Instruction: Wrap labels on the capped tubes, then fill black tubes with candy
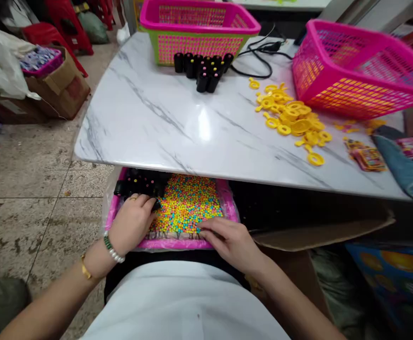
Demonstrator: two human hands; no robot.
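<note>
A pink-rimmed basket (231, 208) lined with clear plastic sits under the table edge, over my lap. It holds many small coloured beads (188, 198) and, at its left, a pile of small black cylinders (140, 182) with coloured dots. My left hand (135, 219) reaches over the left rim, fingers curled around a black cylinder (156, 204) that is mostly hidden. At the front right of the beads, my right hand (229, 233) has its thumb and fingers pinched together. Whatever lies between its fingertips is too small to make out.
On the marble-patterned table (139, 123) stand several black cylinders (206, 71), before a pink and green basket (199, 42). Yellow plastic ring pieces (294, 118) lie heaped near a pink basket (362, 75). A black cable (259, 71) curls behind. An open cardboard box (326, 231) is at right.
</note>
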